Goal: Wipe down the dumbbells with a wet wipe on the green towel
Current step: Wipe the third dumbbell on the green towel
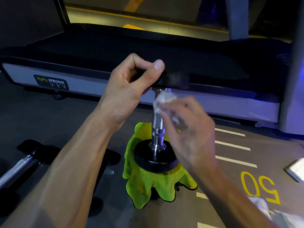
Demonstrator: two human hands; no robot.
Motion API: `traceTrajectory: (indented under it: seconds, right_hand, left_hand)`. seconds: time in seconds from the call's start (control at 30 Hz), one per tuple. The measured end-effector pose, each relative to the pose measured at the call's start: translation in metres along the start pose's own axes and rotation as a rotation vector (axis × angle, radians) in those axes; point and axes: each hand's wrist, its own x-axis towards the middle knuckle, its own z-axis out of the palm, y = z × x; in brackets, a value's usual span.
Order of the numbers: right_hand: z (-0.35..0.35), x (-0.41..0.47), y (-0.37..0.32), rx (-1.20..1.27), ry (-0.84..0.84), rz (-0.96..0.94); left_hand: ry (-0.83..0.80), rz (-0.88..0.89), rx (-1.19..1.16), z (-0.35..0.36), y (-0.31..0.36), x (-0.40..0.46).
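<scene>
1. Dumbbell stands upright at frame centre, its lower black plate resting on the green towel spread on the floor.
2. Left hand, at 11 o'clock from the handle, grips the upper plate with fingers curled.
3. Right hand, at 3 o'clock, pinches the wet wipe against the chrome handle; blurred.
4. Second dumbbell lies at 9 o'clock.

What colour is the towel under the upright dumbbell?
Bright lime green towel, clearest in the head view.
</scene>
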Motion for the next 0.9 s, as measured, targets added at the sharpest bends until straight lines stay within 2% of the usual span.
traceTrajectory:
  seconds: [0.13,0.23,0.4,0.47,0.53,0.7,0.9]
  right_hand:
    - [0.004,-0.017,-0.001,0.151,-0.040,0.152]
    - [0.005,0.010,-0.001,0.292,0.097,0.257]
    - [0.019,0.024,-0.005,0.686,0.208,0.646]
    - [0.021,0.028,-0.002,0.769,0.252,0.739]
    - [0.020,0.027,-0.008,0.781,0.259,0.740]
    - [0.016,0.024,-0.031,0.655,0.205,0.545]
    - [0.016,0.025,-0.020,0.802,0.334,0.704]
  left_hand:
    - [0.008,-0.023,0.009,0.000,0.003,0.001]
    - [0.009,-0.022,0.012,0.004,0.004,0.001]
    - [0.020,-0.008,0.000,0.001,0.005,0.001]
    - [0.013,0.010,-0.016,0.001,0.004,0.000]
    - [0.013,0.031,-0.035,0.001,0.002,0.000]
    - [0.011,0.092,0.050,0.001,-0.003,0.004]
    - [0.003,0.120,0.079,0.002,-0.005,0.005]
